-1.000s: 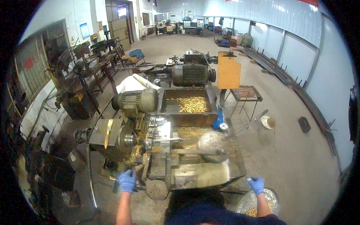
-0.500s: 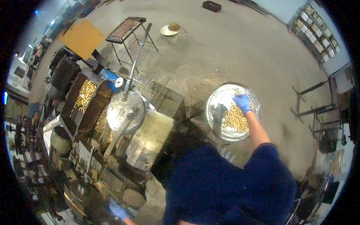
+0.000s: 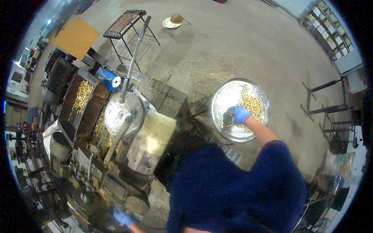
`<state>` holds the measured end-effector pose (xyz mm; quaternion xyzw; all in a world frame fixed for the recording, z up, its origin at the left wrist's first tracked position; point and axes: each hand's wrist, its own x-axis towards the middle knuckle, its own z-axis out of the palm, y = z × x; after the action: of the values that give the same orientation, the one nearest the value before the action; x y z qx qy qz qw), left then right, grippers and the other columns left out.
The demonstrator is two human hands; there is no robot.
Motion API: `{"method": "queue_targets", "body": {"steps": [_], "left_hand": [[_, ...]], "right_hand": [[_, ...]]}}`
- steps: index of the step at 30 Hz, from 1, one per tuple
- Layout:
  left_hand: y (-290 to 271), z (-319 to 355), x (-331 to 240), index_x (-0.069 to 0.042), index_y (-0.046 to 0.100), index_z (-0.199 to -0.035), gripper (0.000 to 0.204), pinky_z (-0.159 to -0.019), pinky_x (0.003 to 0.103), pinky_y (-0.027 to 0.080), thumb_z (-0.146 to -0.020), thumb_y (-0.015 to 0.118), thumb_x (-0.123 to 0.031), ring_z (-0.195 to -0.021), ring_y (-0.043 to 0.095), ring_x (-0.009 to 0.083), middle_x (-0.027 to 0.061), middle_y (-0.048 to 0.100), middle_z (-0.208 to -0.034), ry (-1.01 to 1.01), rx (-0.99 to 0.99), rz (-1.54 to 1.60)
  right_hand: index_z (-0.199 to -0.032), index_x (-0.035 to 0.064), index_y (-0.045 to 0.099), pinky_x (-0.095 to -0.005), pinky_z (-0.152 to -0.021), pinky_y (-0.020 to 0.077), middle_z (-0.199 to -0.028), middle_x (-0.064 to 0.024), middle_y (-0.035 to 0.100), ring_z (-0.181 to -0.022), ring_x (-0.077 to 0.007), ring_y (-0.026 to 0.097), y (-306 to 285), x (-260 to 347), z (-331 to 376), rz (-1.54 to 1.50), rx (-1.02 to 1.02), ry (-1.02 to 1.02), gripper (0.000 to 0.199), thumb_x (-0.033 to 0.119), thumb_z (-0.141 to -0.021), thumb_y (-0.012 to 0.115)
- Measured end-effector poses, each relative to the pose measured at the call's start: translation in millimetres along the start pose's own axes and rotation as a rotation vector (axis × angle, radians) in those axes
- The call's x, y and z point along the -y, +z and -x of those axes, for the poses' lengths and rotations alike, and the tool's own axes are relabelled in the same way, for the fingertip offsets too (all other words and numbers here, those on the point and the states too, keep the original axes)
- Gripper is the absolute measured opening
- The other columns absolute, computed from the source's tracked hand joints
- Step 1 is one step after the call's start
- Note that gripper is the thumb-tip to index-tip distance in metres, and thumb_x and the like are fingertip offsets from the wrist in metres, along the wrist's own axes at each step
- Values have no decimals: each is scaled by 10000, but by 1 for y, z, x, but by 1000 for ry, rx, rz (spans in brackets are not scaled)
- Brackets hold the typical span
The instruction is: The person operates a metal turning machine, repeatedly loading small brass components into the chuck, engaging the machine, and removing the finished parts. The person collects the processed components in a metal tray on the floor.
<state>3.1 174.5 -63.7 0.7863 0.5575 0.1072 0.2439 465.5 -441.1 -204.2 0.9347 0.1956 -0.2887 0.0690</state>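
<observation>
Head view: noted to the right of the machine, a round silvery perforated metal tray (image 3: 223, 95) with short gold-coloured metal pieces (image 3: 253, 104) loose inside, mostly toward the right side, with bare metal at the left. Observed within the rim, the blue-gloved right hand (image 3: 241, 115), fingers pointing down and left, a few pieces beside the fingertips. Cannot tell whether closed on a piece or merely touching; undersides hidden, with a dark patch just there.

Noted well apart at lower left, the blue-gloved left hand (image 3: 122, 217), close to a dull round metal disc (image 3: 136, 206) at the near end of the machine. Too shadowed to tell open fingers from gripping ones.

Recorded on the machine's far side: a dark rectangular metal box (image 3: 91, 110) with a second heap of gold-coloured pieces (image 3: 82, 96), likewise loose. Seen nearer, thin gold-coloured shavings (image 3: 98, 130) — judged a sign of some cutting already done.

Progress, as judged: partway. Present in quantity in both tray and box; used up in neither. Left, as judged: much of the loose stock. Not possible to determine finished from unfinished pieces — too small at this range.
</observation>
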Motion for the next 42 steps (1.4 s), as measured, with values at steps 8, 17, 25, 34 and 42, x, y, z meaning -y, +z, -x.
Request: {"method": "queue_targets", "body": {"steps": [8, 17, 25, 34, 42], "left_hand": [[0, 4, -7, 77, 549, -1110, 507, -793, 349, 431, -881, 518, -375, -885, 578, 271, 216, 607, -1036, 21, -71, 4], [-14, 11, -42, 56, 585, -1062, 381, -703, 296, 471, -886, 541, -280, -827, 565, 184, 130, 635, -975, 134, -141, 286], [-26, 58, -181, 43, 607, -1016, 288, -739, 291, 456, -909, 481, -193, -797, 571, 155, 110, 638, -933, 579, -45, 310], [14, 120, -279, 19, 542, -708, 351, -467, 241, 314, -878, 511, -287, -556, 405, 89, 10, 472, -581, 453, 190, 601], [34, 105, -272, 11, 569, -735, 309, -498, 267, 357, -888, 523, -254, -573, 426, 80, 19, 534, -620, 551, 294, 548]], "right_hand": [[-968, 42, 658, -398, -943, 356, -1186, -180, 508, -1099, -287, 475, 3, 6, 1, 133, -66, -36, 546, 489, -662, 594], [-1155, -8, 533, -407, -947, 381, -1219, -267, 449, -1126, -364, 456, -102, 88, 56, -534, -387, -211, 671, 491, -711, 595], [-1055, 23, 529, -441, -891, 425, -1172, -253, 468, -1052, -396, 492, -214, 316, 105, -736, -420, -1455, 440, 335, -751, 592], [-849, -61, 563, -432, -811, 439, -1052, -259, 480, -927, -396, 509, -202, 374, 133, -651, -455, -1543, 434, 288, -600, 635], [-636, -5, 594, -433, -724, 449, -898, -215, 529, -830, -368, 525, -191, 370, 123, -729, -648, -1457, 382, 374, -588, 596]]}}
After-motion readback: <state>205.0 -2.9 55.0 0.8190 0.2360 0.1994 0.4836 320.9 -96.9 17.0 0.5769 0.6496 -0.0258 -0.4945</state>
